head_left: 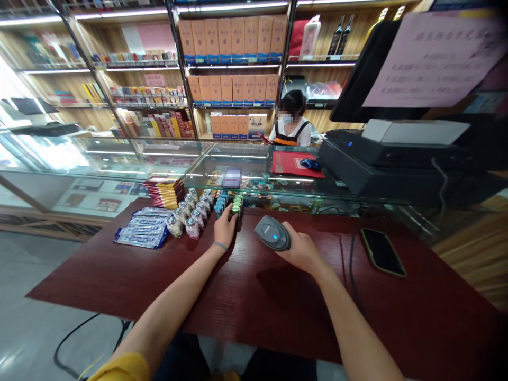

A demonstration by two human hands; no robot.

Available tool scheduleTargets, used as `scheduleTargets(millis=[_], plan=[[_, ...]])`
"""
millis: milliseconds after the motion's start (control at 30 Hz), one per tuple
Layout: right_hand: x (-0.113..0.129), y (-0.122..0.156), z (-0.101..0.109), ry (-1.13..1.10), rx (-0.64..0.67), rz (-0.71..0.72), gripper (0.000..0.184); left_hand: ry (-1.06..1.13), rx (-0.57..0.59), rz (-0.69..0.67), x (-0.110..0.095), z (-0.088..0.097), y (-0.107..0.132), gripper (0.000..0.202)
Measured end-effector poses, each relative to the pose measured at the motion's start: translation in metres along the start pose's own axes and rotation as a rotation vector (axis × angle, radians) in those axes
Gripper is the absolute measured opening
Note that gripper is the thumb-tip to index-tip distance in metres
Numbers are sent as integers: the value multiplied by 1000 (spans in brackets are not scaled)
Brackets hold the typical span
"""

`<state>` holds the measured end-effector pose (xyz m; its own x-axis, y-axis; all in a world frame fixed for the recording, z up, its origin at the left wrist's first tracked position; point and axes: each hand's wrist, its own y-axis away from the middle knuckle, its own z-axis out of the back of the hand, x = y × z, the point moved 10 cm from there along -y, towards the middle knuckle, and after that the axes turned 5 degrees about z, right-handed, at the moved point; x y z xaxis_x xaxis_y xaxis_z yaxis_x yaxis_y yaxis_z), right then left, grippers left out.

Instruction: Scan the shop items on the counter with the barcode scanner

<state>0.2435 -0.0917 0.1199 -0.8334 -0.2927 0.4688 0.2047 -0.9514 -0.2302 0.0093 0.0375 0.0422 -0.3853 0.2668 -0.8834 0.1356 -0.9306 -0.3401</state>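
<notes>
Grey scanner (272, 233), green containers (237, 200), dark-red table (238, 296)

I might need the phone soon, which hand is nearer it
Right: the right hand, holding the scanner, is left of the phone; the left hand is farther left, at the green containers.

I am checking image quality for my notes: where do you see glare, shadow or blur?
In the head view, glare washes out the glass counter at far left; a dark shadow lies on the table below the scanner in the right hand; the lettering on the pink sheet is blurred.
</notes>
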Motion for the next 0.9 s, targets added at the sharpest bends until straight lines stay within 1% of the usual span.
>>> scheduleTargets(millis=[167, 333, 400, 500, 567, 600, 667, 733, 833, 900], plan=[[0, 1, -1, -5, -6, 14, 32, 59, 28, 7, 3, -3, 1, 60], [-9, 1, 0, -31, -24, -17, 35, -30, 37, -20, -6, 0, 5, 64], [-14, 1, 3, -55, -36, -33, 38, -74, 37, -55, -12, 3, 9, 65], [-24, 1, 12, -94, -77, -65, 41, -129, -8, -190, -32, 11, 17, 58], [-36, 3, 22, -99, -130, -113, 42, -137, -50, -338, -52, 15, 25, 48], [-43, 4, 29, -106, -163, -132, 44, -137, -52, -415, -62, 14, 30, 43], [-57, 8, 43, -133, -237, -150, 47, -129, -6, -525, -80, 1, 38, 32], [-73, 15, 59, -175, -318, -157, 48, -108, 80, -555, -92, -23, 42, 26], [-104, 29, 79, -276, -423, -217, 44, -42, 192, -507, -104, -72, 42, 29], [-126, 41, 90, -373, -488, -286, 40, 9, 268, -467, -112, -114, 42, 34]])
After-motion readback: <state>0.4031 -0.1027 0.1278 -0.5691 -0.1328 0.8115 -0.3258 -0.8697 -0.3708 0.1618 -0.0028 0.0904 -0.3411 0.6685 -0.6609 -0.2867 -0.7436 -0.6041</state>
